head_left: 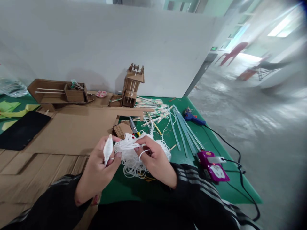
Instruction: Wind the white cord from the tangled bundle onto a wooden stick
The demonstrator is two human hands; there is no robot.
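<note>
My left hand [94, 171] is closed round a spindle-shaped bundle of white cord [108, 149], which stands upright with a pale tip at its top. To its right, my right hand [159, 159] pinches strands of white cord between thumb and fingers. A loose, tangled heap of the same cord [134, 167] lies under and between both hands, and strands run across from one hand to the other. Just behind the heap are a pair of scissors [133, 125] and a small cardboard piece [122, 129].
Cardboard sheets [79, 126] cover the left side of the green table [168, 137]. Cardboard models [130, 86] stand by the wall. Wooden sticks [153, 105], glue sticks [183, 127], a blue glue gun [194, 118] and a purple power strip [212, 166] with a cable lie on the right.
</note>
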